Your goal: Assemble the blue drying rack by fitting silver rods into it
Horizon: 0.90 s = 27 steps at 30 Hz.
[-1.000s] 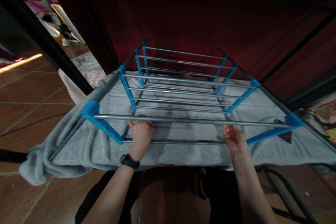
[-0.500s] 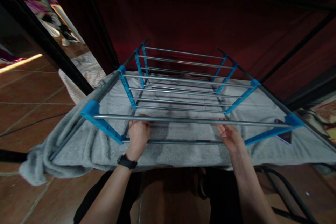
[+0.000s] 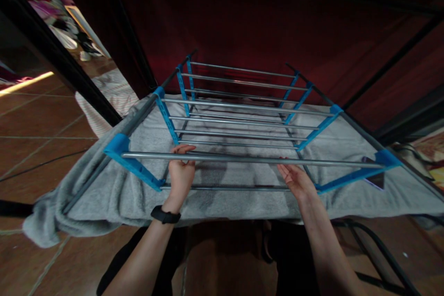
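Observation:
A metal rack (image 3: 222, 158) with grey tubes and blue plastic brackets (image 3: 138, 170) lies on a grey blanket (image 3: 243, 206). My left hand (image 3: 180, 175), with a black watch on its wrist, is at the left part of the near tubes. Its fingers and thumb are apart, and the upper near tube crosses over them. Toward the right of the same tube is my right hand (image 3: 296, 182), palm turned up and fingers stretched out beneath the tube. Whether either hand touches a tube I cannot tell.
A phone (image 3: 375, 179) lies on the blanket behind the right bracket. Dark red cloth (image 3: 243, 23) hangs at the back, with a black post (image 3: 65, 51) at the left. A black metal frame (image 3: 371, 240) stands at the lower right, over the tiled floor (image 3: 34, 157).
My left hand has risen slightly, and its fingers and thumb have parted. My right hand has shifted a little to the left. The rack looks unmoved on the blanket.

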{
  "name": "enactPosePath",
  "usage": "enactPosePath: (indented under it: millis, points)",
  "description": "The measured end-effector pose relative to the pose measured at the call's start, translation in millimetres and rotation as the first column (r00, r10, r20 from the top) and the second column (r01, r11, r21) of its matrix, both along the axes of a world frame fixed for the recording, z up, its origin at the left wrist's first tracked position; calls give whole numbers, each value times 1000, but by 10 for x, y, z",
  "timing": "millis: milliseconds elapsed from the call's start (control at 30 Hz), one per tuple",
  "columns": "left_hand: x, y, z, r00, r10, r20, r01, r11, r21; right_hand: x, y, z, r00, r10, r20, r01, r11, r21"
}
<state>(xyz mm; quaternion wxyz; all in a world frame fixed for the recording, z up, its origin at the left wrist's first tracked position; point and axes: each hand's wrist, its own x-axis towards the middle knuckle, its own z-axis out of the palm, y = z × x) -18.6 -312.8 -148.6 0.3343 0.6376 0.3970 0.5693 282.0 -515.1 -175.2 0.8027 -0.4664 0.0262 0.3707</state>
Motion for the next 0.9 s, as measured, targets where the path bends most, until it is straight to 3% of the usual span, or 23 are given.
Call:
enactPosePath:
  millis: [233, 333, 600, 900]
  points:
    - [28, -7, -25, 946, -103, 307, 186, 948, -258, -19, 16, -13, 999, -27, -38, 25, 998, -54]
    - [32, -7, -46, 905, -115, 409, 249, 924, -291, -30, 20, -10, 999, -18, -38, 16, 998, -60]
    - [19, 61, -89, 887, 66, 456, 141, 904, -403, -44, 22, -15, 998, 10, -56, -13, 998, -56]
    - [-23, 152, -144, 868, 281, 410, 1, 823, -567, -32, 30, -2, 997, -7, -76, 1, 997, -80]
